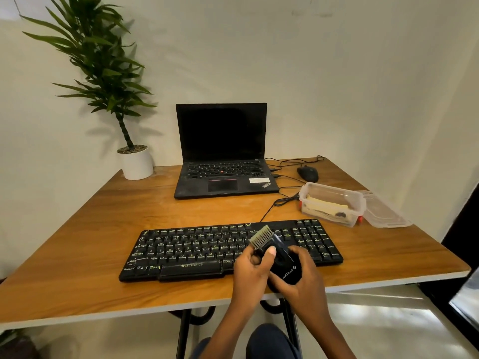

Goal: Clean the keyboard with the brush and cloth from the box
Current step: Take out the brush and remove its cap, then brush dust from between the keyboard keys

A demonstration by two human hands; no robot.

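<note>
Head view: left hand (252,270) pinched the brush (281,259) under its bristles and right hand (304,278) gripped its body, over the keyboard (197,251). Cloth (325,203) sat in box (334,193) at 2 o'clock. Likely brushing step; next, bristles down onto keys.

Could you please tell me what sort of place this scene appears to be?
Probably a home or small office desk: an open laptop, a mouse and a keyboard on a wooden table.
</note>
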